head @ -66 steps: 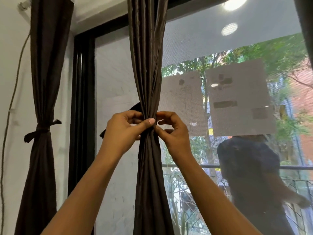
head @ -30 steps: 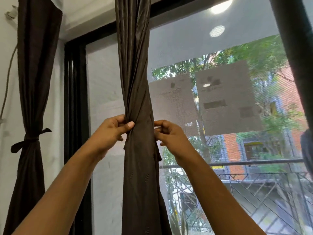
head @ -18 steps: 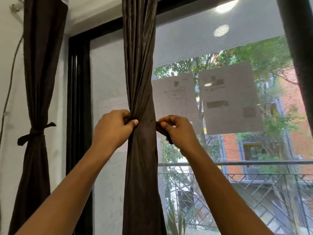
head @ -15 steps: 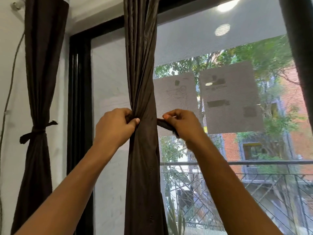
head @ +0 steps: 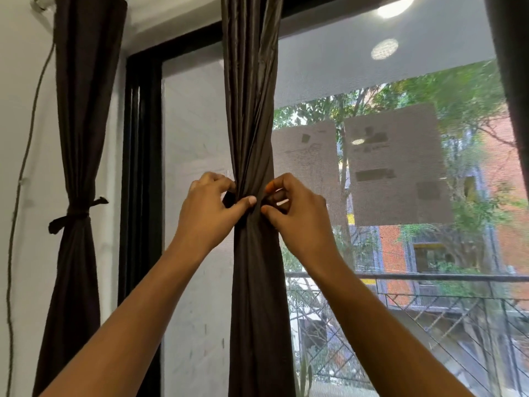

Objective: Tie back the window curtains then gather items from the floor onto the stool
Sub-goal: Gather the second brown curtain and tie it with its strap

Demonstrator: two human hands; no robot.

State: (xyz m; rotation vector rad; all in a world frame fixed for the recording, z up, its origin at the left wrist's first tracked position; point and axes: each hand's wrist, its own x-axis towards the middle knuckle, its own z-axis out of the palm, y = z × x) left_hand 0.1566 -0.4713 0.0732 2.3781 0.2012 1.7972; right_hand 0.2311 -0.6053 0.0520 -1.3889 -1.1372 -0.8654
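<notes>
A dark brown curtain [head: 252, 110] hangs bunched in front of the window, gathered at its waist. My left hand [head: 210, 207] pinches the dark tie band against the curtain's left side, thumb pressed across the front. On the right side my right hand [head: 297, 213] pinches the band's other end, fingers curled. The two hands almost meet at the curtain's middle. A second brown curtain [head: 80, 110] at the far left is tied back with a knotted band [head: 76, 216]. The floor items and the stool are out of view.
The black window frame [head: 141, 167] stands between the two curtains. A mesh-screened window pane [head: 400, 181] shows a balcony railing [head: 429, 277] and trees outside. A thin cord [head: 21, 173] runs down the white wall at left. Another dark curtain edge [head: 512, 81] hangs at far right.
My right hand drew the band's end out to the right, then brought it back in against the curtain. Both hands have closed together at the curtain's waist.
</notes>
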